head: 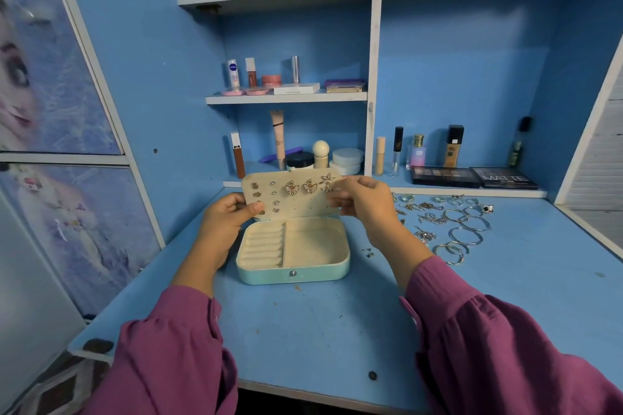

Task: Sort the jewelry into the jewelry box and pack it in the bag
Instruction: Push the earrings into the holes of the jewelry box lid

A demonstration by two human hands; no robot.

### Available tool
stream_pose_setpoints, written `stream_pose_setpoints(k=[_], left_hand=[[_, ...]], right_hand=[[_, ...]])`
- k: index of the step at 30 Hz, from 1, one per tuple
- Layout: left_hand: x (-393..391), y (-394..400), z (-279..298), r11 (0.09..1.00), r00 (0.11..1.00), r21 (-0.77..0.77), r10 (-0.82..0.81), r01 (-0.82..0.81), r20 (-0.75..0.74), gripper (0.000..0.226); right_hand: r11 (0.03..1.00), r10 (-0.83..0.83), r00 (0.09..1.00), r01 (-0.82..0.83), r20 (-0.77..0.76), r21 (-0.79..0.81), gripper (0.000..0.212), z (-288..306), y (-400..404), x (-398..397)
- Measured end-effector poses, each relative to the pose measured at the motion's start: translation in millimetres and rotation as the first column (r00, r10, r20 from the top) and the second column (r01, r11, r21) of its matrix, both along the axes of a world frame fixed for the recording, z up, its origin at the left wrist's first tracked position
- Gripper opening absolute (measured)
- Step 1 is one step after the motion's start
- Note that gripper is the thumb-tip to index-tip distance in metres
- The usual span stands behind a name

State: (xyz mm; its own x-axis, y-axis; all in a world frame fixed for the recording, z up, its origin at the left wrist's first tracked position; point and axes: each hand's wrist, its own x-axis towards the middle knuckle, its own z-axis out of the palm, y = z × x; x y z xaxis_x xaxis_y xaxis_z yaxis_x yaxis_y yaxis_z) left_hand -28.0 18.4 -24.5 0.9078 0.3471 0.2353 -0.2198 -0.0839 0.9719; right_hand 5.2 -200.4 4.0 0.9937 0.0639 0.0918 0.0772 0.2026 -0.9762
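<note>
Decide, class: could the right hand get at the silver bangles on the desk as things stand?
Probably yes. The bangles lie in the open on the desk, to the right of the jewelry box, with nothing over them. But the right hand is busy at the earring panel and must let go first.

A white tube (233, 73) on the upper shelf read "NIVEA"; a perfume bottle (417, 152) showed "SB"; a black makeup palette (504, 177) said "MATTE".
</note>
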Motion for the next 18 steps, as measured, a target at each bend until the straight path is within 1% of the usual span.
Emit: stream_pose_setpoints(k=[4,7,12,18], left_hand=[[0,2,0,0.999,1.0,0.024,0.023,-0.023,-0.004,0.01],[1,5,0,0.998,0.999,0.055,0.035,-0.035,-0.011,0.01],[2,11,-2,0.998,0.999,0.058,0.033,-0.032,-0.012,0.007],[2,14,-3,0.998,0.999,0.051,0.041,-0.041,-0.004,0.014]], right_hand=[[0.997,0.069,0.995,-0.066,-0.078,0.041,0.018,8,-6,-2],[0.99,0.136,0.987,-0.131,-0.085,0.058,0.022,7,-12,-1],[0.964,0.249,0.963,-0.236,-0.107,0.121,0.019,6,-19,2],[0.95,0.3,0.948,-0.285,-0.107,0.13,0.012,-1,-19,5]])
